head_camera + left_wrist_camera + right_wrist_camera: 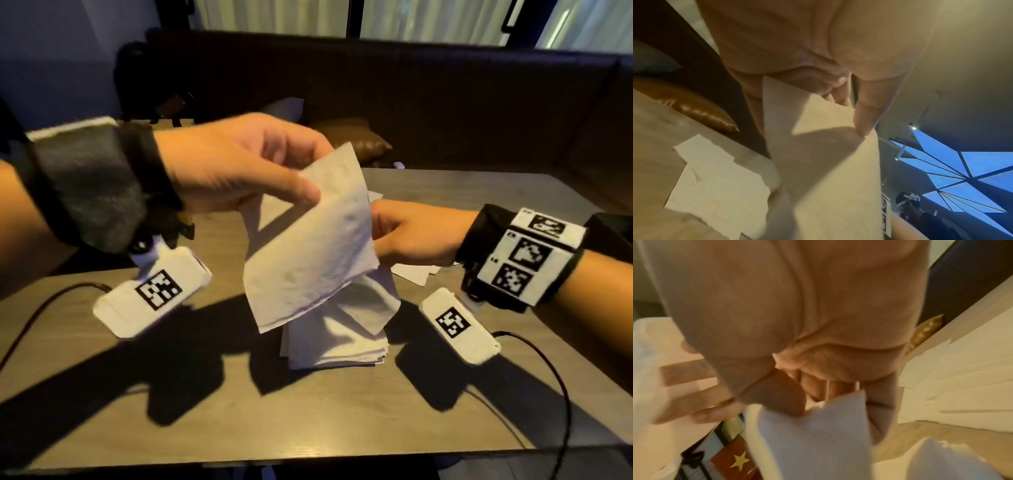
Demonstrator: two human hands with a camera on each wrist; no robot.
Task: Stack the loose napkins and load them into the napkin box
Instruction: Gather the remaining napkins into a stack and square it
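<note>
My left hand (310,168) is raised over the table and pinches the top corner of a white napkin (308,246) between thumb and fingers; the sheet hangs down. In the left wrist view the thumb (865,116) presses on that napkin (828,162). My right hand (376,236), lower and to the right, pinches a second napkin (373,301), partly hidden behind the first. The right wrist view shows its thumb and fingers closed on this napkin (812,443). Under both lies a stack of napkins (335,346) on the wooden table (239,411). No napkin box is plainly visible.
Loose napkins (414,272) lie behind my right hand. Two white tagged packs (154,294) (459,329) with cables sit either side of the stack. A dark bench with a brown cushion (356,140) runs behind the table. A red item with a yellow star (735,459) shows at the table's left.
</note>
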